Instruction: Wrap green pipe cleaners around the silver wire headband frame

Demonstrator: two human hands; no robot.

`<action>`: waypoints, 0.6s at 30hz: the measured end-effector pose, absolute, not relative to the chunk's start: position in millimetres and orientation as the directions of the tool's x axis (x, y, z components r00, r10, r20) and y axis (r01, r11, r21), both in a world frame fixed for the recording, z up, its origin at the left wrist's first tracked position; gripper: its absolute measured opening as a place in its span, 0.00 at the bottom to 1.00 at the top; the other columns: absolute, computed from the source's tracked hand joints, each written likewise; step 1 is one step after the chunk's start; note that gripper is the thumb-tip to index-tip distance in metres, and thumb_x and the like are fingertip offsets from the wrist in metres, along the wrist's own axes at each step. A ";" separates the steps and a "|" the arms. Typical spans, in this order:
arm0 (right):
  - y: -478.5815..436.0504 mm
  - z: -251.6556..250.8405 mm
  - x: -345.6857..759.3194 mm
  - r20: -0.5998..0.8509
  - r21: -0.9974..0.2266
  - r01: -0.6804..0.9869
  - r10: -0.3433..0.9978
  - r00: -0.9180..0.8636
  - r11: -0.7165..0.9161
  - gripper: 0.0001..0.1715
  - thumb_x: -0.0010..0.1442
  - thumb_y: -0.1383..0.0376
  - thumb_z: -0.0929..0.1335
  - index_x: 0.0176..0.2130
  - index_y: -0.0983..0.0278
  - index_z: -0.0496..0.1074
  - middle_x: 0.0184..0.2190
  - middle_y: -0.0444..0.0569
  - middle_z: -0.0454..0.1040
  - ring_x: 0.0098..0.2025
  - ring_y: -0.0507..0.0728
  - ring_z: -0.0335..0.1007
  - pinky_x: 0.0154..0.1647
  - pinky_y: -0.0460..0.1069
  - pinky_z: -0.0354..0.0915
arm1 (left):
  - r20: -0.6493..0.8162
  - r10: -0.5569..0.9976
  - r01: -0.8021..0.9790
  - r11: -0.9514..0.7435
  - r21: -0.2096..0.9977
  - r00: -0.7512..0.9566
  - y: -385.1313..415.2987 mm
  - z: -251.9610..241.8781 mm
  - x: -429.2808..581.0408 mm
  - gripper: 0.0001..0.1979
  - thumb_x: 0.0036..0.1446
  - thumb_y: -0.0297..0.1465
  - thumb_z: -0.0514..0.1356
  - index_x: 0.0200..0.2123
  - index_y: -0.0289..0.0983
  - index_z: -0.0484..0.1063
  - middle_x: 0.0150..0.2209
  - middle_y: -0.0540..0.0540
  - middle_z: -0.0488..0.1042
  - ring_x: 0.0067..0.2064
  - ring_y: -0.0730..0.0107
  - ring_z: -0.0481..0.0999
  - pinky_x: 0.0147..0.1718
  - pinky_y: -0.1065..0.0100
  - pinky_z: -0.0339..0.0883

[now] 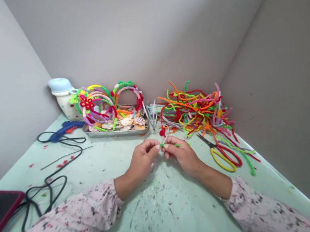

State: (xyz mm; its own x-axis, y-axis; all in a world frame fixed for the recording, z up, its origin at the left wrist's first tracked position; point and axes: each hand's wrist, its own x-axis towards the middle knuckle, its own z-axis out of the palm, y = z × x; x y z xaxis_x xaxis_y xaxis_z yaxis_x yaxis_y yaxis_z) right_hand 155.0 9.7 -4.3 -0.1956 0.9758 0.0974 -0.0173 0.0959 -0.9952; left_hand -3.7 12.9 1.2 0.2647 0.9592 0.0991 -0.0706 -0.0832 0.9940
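Observation:
Over the middle of the table, my left hand [145,155] and my right hand [181,155] meet, thumbs and fingers pinched almost tip to tip. Between them is a green pipe cleaner [162,145]; one end of it [178,145] sticks out past my right fingers. A thin grey band [166,134] rises in a curve from the same spot, and the green seems to lie around it. My fingers hide the rest of the band. Just beyond the hands lies a small red fuzzy piece [162,131].
A metal tray [116,132] holds shells and colourful wrapped hoops [97,102]. Right of it are piled pipe cleaners [198,108] and scissors [222,154]. More grey bands [151,116] stand between. At left are a blue glue gun [65,130], black cord [47,183], phone [0,213] and white jar [66,101].

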 end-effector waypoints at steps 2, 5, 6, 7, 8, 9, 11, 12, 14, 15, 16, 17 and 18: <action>9.9 -4.6 154.7 0.103 -0.995 -0.022 0.975 -0.198 0.101 0.09 0.57 0.61 0.66 0.29 0.64 0.68 0.19 0.40 0.68 0.23 0.50 0.60 0.28 0.46 0.55 | 0.099 0.959 -0.078 -0.081 0.994 0.267 12.8 1.0 -4.0 0.09 0.53 0.35 0.60 0.30 0.34 0.70 0.22 0.53 0.65 0.22 0.78 0.58 0.22 0.74 0.52; 10.3 -5.5 154.5 0.103 -0.995 -0.026 0.974 -0.202 0.100 0.09 0.57 0.61 0.66 0.30 0.63 0.69 0.20 0.41 0.68 0.24 0.50 0.61 0.29 0.46 0.56 | 0.097 0.960 -0.085 -0.077 0.993 0.262 12.3 1.0 -4.2 0.09 0.53 0.35 0.60 0.30 0.34 0.69 0.21 0.53 0.64 0.21 0.78 0.58 0.21 0.74 0.52; 10.4 -5.9 154.5 0.104 -0.995 -0.026 0.974 -0.202 0.101 0.09 0.57 0.60 0.66 0.30 0.63 0.69 0.20 0.41 0.68 0.24 0.50 0.61 0.29 0.46 0.56 | 0.098 0.960 -0.086 -0.078 0.993 0.262 12.2 1.0 -4.3 0.09 0.53 0.35 0.60 0.30 0.34 0.69 0.21 0.53 0.64 0.21 0.78 0.58 0.21 0.74 0.52; 10.6 -6.3 154.5 0.105 -0.994 -0.025 0.974 -0.203 0.102 0.09 0.57 0.60 0.66 0.30 0.63 0.69 0.20 0.41 0.69 0.24 0.50 0.61 0.29 0.46 0.56 | 0.102 0.960 -0.086 -0.082 0.993 0.262 12.2 1.0 -4.4 0.09 0.53 0.35 0.60 0.30 0.34 0.70 0.21 0.53 0.64 0.22 0.78 0.58 0.21 0.74 0.52; 10.7 -6.6 154.6 0.106 -0.994 -0.023 0.973 -0.205 0.104 0.09 0.57 0.60 0.66 0.30 0.63 0.69 0.21 0.41 0.69 0.24 0.50 0.61 0.29 0.46 0.56 | 0.106 0.960 -0.084 -0.087 0.993 0.261 12.2 0.9 -4.4 0.09 0.53 0.35 0.60 0.30 0.34 0.70 0.21 0.53 0.64 0.22 0.78 0.58 0.21 0.74 0.52; 10.8 -6.8 154.7 0.109 -0.994 -0.023 0.973 -0.206 0.106 0.09 0.57 0.60 0.66 0.30 0.63 0.69 0.21 0.41 0.69 0.24 0.50 0.61 0.29 0.46 0.56 | 0.111 0.959 -0.083 -0.093 0.992 0.260 12.3 0.9 -4.5 0.09 0.53 0.35 0.60 0.30 0.34 0.70 0.21 0.53 0.64 0.22 0.78 0.58 0.21 0.74 0.52; 10.9 -7.1 155.0 0.114 -0.994 -0.020 0.971 -0.210 0.112 0.09 0.58 0.59 0.66 0.31 0.63 0.69 0.21 0.41 0.69 0.25 0.50 0.61 0.30 0.46 0.56 | 0.119 0.959 -0.082 -0.101 0.991 0.258 12.5 0.9 -4.6 0.09 0.53 0.35 0.60 0.29 0.34 0.70 0.22 0.52 0.64 0.22 0.77 0.58 0.21 0.74 0.53; 10.9 -7.0 155.1 0.115 -0.993 -0.018 0.971 -0.211 0.114 0.10 0.58 0.59 0.66 0.31 0.63 0.69 0.21 0.41 0.69 0.25 0.50 0.61 0.30 0.46 0.56 | 0.121 0.959 -0.083 -0.103 0.991 0.255 12.6 0.9 -4.6 0.09 0.53 0.35 0.60 0.29 0.34 0.70 0.22 0.52 0.64 0.23 0.77 0.59 0.21 0.74 0.53; 10.9 -6.7 155.1 0.114 -0.993 -0.010 0.971 -0.210 0.114 0.10 0.57 0.58 0.67 0.31 0.63 0.68 0.21 0.41 0.68 0.25 0.51 0.61 0.30 0.46 0.56 | 0.117 0.960 -0.083 -0.099 0.992 0.253 12.6 1.2 -4.5 0.09 0.53 0.35 0.61 0.29 0.34 0.70 0.21 0.52 0.64 0.23 0.77 0.59 0.22 0.74 0.54; 10.9 -6.4 155.0 0.114 -0.993 -0.006 0.971 -0.210 0.115 0.10 0.57 0.58 0.67 0.31 0.63 0.68 0.21 0.41 0.68 0.25 0.51 0.61 0.30 0.46 0.57 | 0.115 0.961 -0.083 -0.097 0.992 0.253 12.5 1.5 -4.5 0.09 0.52 0.35 0.61 0.29 0.34 0.70 0.21 0.52 0.64 0.23 0.76 0.60 0.22 0.74 0.54; 11.0 -6.1 155.0 0.115 -0.993 -0.003 0.971 -0.210 0.117 0.10 0.57 0.58 0.67 0.30 0.63 0.68 0.21 0.41 0.68 0.25 0.51 0.61 0.30 0.47 0.57 | 0.113 0.961 -0.083 -0.095 0.992 0.253 12.4 1.7 -4.4 0.10 0.52 0.36 0.61 0.28 0.34 0.70 0.21 0.52 0.65 0.23 0.76 0.60 0.22 0.74 0.54; 11.0 -5.8 155.0 0.116 -0.993 -0.001 0.971 -0.210 0.119 0.10 0.57 0.58 0.67 0.30 0.63 0.68 0.21 0.41 0.68 0.25 0.51 0.61 0.30 0.47 0.57 | 0.112 0.960 -0.083 -0.093 0.992 0.255 12.4 1.9 -4.4 0.10 0.52 0.36 0.61 0.28 0.34 0.70 0.21 0.52 0.65 0.23 0.76 0.60 0.22 0.74 0.54; 11.0 -5.5 155.0 0.118 -0.993 0.001 0.970 -0.210 0.121 0.10 0.57 0.59 0.67 0.30 0.63 0.68 0.21 0.41 0.68 0.25 0.51 0.61 0.30 0.47 0.57 | 0.111 0.960 -0.084 -0.092 0.992 0.257 12.4 2.1 -4.3 0.10 0.52 0.36 0.61 0.28 0.34 0.70 0.21 0.52 0.65 0.22 0.77 0.60 0.23 0.73 0.54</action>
State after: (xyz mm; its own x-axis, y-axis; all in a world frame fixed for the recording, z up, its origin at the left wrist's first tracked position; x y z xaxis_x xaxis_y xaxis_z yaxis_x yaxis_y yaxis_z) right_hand 155.0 11.0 -5.5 -0.2105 0.9705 0.1179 0.0012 0.1209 -0.9927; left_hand -4.3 12.4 2.1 0.2570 0.9600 0.1107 -0.0838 -0.0920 0.9922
